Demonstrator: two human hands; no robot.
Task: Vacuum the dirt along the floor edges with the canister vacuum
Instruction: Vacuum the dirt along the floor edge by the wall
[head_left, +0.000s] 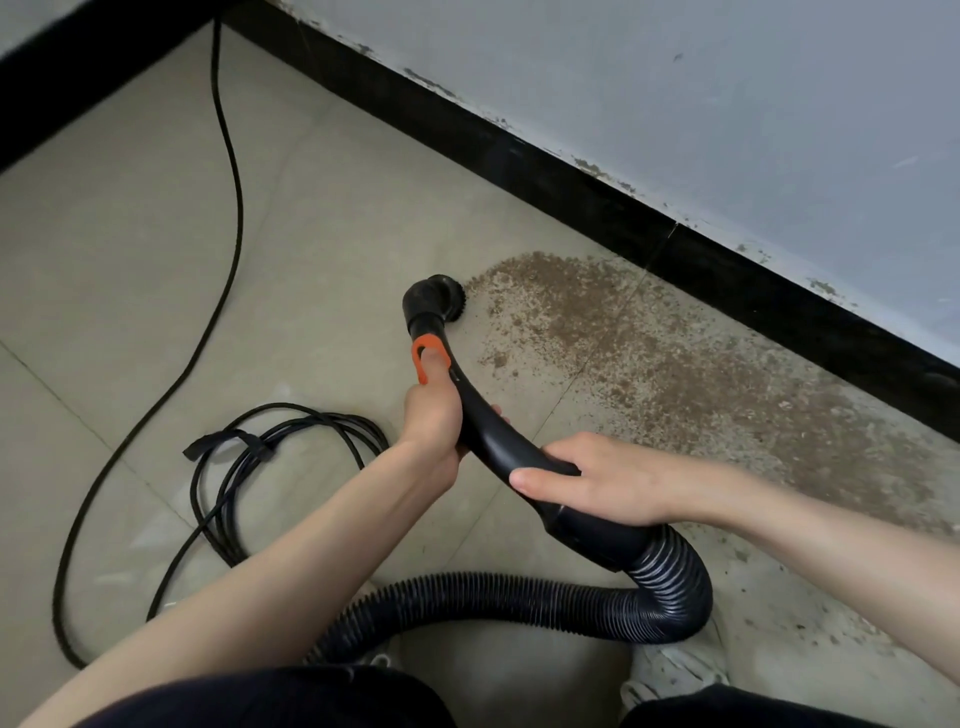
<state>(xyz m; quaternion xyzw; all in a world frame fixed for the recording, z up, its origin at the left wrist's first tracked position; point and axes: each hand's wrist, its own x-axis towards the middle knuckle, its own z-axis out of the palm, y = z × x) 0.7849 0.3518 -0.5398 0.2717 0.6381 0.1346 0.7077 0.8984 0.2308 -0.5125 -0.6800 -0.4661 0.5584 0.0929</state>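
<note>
The tiled floor (322, 218) runs up to a black baseboard (571, 171) under a scuffed pale wall (727, 93), and a broad band of brown dirt (675, 364) lies along that edge, thickest near the baseboard and thinning toward the open tiles. A ribbed black hose (519, 592) loops across the floor in front of the person's knees and rises into the curved black wand (498, 436); the canister itself is out of view. To the left a power cord (228, 171) trails from the far corner and ends in a loose strapped coil (270, 452). The right hand (597, 483) wraps over the lower end of the wand just above the hose cuff, fingers curled round it. The left hand (434, 421) grips the wand higher up, with one finger reaching into the orange slider (428, 358) near the neck. The round brush nozzle (436, 299) sits on the floor at the left tip of the dirt band, just touching its edge. The job looks barely begun: almost all the dirt remains. The next move calls for drawing the nozzle rightward along the baseboard, kept low and flat on the tile, with the hose given enough slack to follow.
</note>
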